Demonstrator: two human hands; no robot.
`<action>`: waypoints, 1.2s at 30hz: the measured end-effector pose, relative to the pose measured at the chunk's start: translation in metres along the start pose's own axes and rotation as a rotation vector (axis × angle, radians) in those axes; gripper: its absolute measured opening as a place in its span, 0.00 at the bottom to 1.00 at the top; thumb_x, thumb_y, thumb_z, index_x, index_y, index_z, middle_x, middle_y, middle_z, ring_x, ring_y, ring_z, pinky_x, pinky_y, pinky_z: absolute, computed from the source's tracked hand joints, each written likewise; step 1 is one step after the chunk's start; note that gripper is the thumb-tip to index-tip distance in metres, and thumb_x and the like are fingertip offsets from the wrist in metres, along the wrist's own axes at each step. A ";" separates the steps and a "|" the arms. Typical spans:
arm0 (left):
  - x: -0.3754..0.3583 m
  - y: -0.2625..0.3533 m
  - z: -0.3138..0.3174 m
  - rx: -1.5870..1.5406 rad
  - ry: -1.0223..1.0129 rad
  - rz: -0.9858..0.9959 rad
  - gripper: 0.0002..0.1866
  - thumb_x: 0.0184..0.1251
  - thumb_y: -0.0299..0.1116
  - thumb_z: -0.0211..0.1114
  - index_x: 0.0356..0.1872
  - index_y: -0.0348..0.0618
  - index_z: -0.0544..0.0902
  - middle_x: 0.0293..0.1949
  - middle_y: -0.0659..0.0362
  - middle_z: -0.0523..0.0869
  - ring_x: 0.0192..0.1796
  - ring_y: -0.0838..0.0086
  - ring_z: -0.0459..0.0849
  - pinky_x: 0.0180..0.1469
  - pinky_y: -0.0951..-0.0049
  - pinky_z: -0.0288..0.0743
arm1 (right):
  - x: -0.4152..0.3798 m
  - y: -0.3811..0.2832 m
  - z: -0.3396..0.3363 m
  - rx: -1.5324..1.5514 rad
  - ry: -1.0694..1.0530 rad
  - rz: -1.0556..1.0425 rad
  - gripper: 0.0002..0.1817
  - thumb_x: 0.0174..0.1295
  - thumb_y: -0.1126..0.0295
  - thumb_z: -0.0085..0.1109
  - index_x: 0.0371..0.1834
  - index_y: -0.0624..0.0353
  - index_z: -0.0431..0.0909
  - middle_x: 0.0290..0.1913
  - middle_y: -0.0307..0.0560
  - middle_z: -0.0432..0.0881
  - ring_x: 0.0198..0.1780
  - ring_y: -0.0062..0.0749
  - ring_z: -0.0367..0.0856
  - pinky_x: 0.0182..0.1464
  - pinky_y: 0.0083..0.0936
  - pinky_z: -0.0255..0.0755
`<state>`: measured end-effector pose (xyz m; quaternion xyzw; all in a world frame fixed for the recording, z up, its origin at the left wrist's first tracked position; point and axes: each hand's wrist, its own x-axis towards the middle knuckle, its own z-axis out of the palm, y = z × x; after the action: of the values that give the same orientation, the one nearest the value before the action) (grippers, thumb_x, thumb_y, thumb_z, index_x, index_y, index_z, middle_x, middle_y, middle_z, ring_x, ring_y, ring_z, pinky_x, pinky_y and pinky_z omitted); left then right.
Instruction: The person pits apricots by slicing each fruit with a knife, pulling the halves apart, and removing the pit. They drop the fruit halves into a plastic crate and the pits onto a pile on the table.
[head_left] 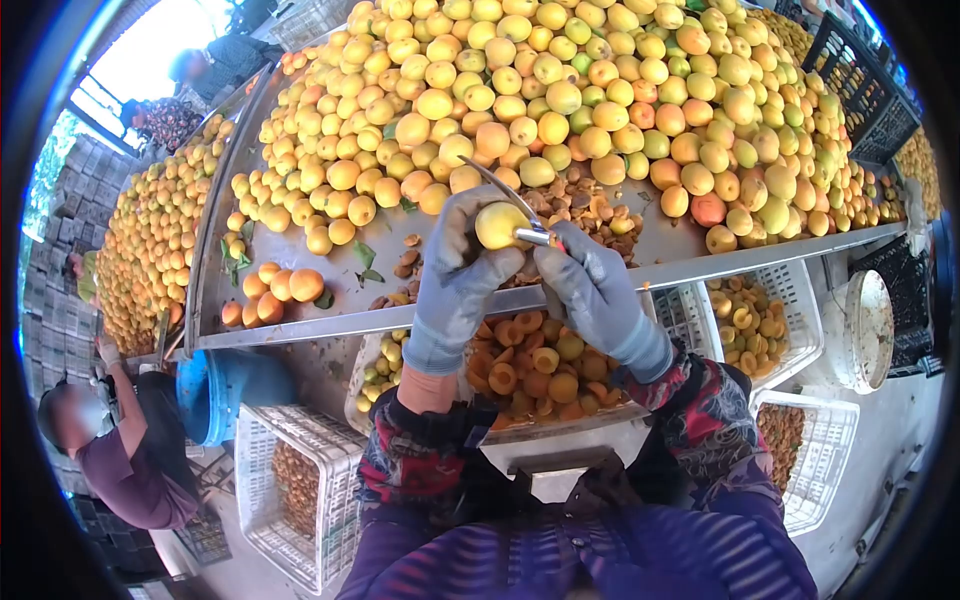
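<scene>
In the middle of the head view, my left hand, in a grey-blue glove, is closed around a yellow apricot. My right hand, gloved the same way, grips the handle of a curved knife. Its metal end overlaps the apricot's right side, and the blade arcs up and left past the fruit. Both hands are held above the front edge of a metal table. Behind them lie pitted apricot pieces and stones. Below the hands stands a crate of halved apricots.
A large heap of whole apricots covers the back of the table. White crates and a blue barrel stand below at left. At right are a white bucket and another crate. A person sits at far left.
</scene>
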<state>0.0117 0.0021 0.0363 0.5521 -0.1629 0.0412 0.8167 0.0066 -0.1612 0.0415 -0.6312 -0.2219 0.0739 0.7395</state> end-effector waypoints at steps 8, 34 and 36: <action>-0.004 0.002 -0.001 0.228 0.049 0.019 0.23 0.63 0.35 0.66 0.56 0.36 0.71 0.47 0.60 0.78 0.47 0.79 0.75 0.51 0.79 0.71 | 0.003 0.009 0.010 -0.287 0.115 -0.122 0.12 0.71 0.63 0.50 0.35 0.61 0.68 0.19 0.43 0.68 0.21 0.24 0.68 0.24 0.24 0.64; 0.010 -0.011 -0.013 -0.186 0.038 0.059 0.29 0.66 0.36 0.63 0.65 0.35 0.65 0.56 0.49 0.78 0.56 0.65 0.79 0.60 0.65 0.71 | 0.007 0.020 -0.006 -0.149 0.061 -0.272 0.14 0.71 0.62 0.51 0.32 0.61 0.70 0.18 0.35 0.64 0.19 0.13 0.64 0.21 0.17 0.58; 0.009 -0.007 -0.010 -0.150 0.027 0.073 0.29 0.66 0.36 0.63 0.65 0.35 0.65 0.55 0.49 0.78 0.55 0.65 0.80 0.60 0.65 0.71 | 0.002 0.016 -0.002 -0.197 0.041 -0.192 0.14 0.71 0.62 0.51 0.32 0.61 0.70 0.17 0.35 0.64 0.19 0.14 0.64 0.21 0.17 0.58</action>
<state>0.0243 0.0080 0.0296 0.4825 -0.1745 0.0662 0.8558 0.0124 -0.1592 0.0258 -0.6782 -0.2722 -0.0325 0.6819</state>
